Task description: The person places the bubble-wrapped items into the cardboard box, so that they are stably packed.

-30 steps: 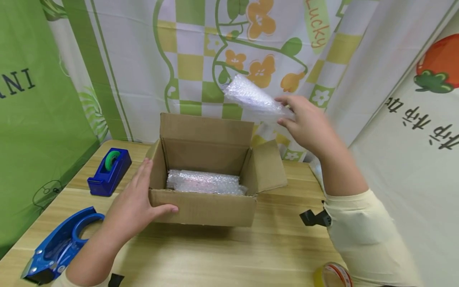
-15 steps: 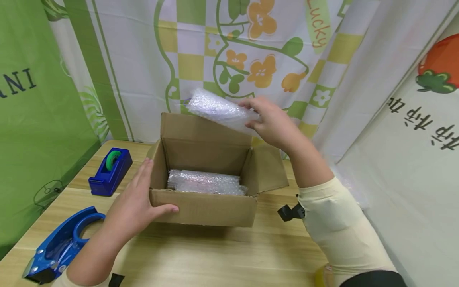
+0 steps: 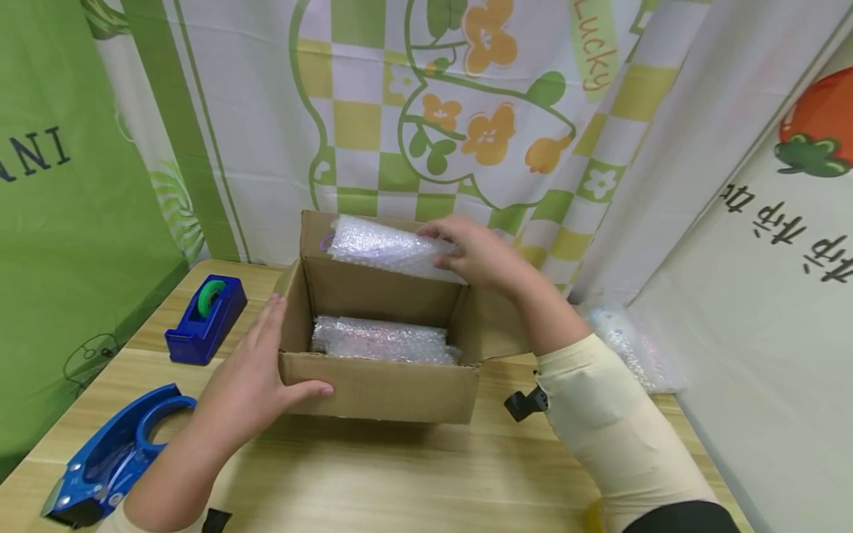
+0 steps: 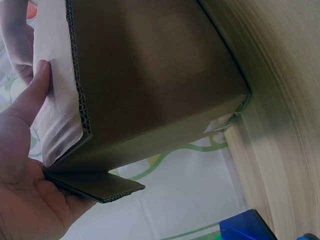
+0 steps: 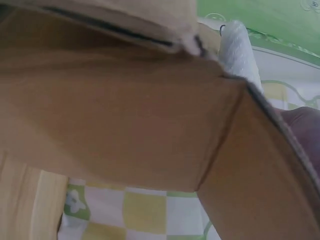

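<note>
An open cardboard box [image 3: 380, 389] stands on the wooden table, its flaps folded out. My left hand [image 3: 249, 374] grips its near left corner, the thumb lying along the front; in the left wrist view the hand [image 4: 22, 185] holds the flaps there. Inside lie bubble-wrapped packages [image 3: 383, 340], their contents blurred by the wrap. Over the back of the box, my right hand [image 3: 476, 255] holds a bubble-wrap bundle [image 3: 380, 246] by its right end, thumb and fingers on either side. A small purple loop [image 3: 326, 243] shows at the bundle's left end.
Left of the box sit a blue desktop tape dispenser [image 3: 208, 326] with a green roll and a blue handheld tape gun [image 3: 100, 463]. More bubble wrap [image 3: 636, 352] lies at the right by the wall. A yellow tape roll [image 3: 593, 516] is mostly hidden by the right sleeve. Patterned curtain hangs behind.
My right hand has brought the bubble-wrap bundle left and down, from beside the curtain to the box's back flap. Bubble wrap at the right has come into view. The left hand keeps its place.
</note>
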### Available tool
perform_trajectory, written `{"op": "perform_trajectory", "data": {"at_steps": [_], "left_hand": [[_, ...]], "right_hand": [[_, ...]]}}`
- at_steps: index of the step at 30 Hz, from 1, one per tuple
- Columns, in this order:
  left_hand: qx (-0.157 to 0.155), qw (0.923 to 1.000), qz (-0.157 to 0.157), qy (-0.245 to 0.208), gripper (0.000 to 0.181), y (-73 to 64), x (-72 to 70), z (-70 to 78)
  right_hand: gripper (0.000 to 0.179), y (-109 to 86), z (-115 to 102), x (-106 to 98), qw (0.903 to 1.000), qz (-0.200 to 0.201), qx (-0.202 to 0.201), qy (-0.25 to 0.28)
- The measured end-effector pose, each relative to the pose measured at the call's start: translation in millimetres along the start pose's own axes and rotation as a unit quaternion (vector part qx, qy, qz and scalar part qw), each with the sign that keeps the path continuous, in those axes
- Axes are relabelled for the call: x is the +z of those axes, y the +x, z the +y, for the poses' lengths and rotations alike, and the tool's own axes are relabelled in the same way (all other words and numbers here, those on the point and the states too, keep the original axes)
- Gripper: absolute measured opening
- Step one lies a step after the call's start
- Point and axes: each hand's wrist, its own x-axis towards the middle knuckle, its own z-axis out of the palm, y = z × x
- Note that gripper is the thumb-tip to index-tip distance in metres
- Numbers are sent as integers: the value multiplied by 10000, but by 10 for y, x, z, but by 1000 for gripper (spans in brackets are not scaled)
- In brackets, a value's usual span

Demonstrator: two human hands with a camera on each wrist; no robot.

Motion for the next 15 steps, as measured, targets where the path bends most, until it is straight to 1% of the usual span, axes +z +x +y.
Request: {"op": "perform_trajectory", "data": {"at_steps": [5, 9, 12, 15], "left_hand": [[-6, 10000, 8, 23, 135, -3, 1, -2], [22, 10000, 19, 18, 135, 2, 1, 3], [38, 10000, 31, 7, 135, 3, 4, 6], [30, 10000, 38, 7, 135, 1, 8, 8]], "right_hand": [[44, -7, 33, 80, 9998, -181, -27, -61], [52, -28, 46, 110, 9995, -280, 93, -133], [58, -44, 47, 118, 9995, -253, 156, -110], [56, -52, 49, 122, 9997, -179, 157, -69]]}}
